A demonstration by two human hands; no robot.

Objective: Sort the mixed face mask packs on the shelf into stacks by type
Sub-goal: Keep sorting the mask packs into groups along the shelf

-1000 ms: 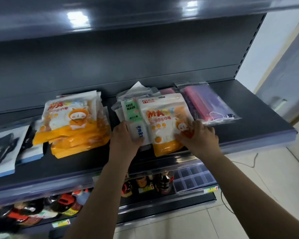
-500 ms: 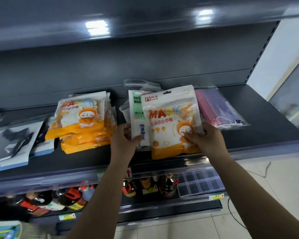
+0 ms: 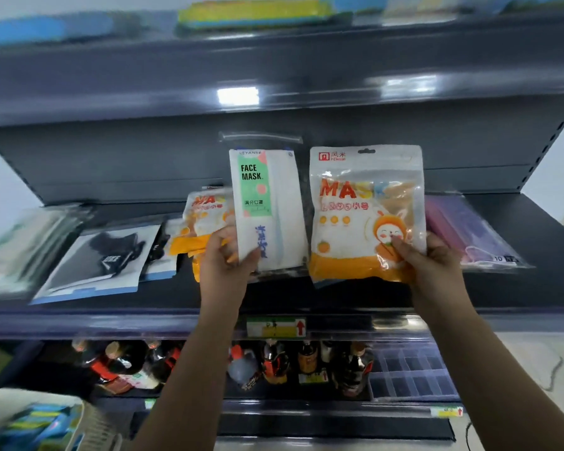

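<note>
Shelving (image 3: 306,297) of dark grey metal fills the view, its middle shelf carrying the mask packs, with the shelf above blurred and its coloured goods impossible to read. On the left of the middle shelf lies a flat pack showing a black mask (image 3: 95,255), and beyond it a smeared heap of clear packs cut off by the frame edge. An orange stack (image 3: 202,219) of cartoon packs lies behind the left hand (image 3: 223,262), partly hidden by it. At the far right a clear pack of purple masks (image 3: 469,236) lies flat, its near corner behind the right hand (image 3: 433,262). The right hand pinches the lower right corner of an orange cartoon pack (image 3: 365,213), white above and orange below, printed MASK, held upright above the shelf with its long axis vertical and hang hole on top. The left hand grips the bottom of a white pack (image 3: 267,209) with a green FACE MASK label, also upright and lifted, with a clear pack edge showing behind it. Bottles (image 3: 274,362) on the shelf below are dim and hard to make out.
</note>
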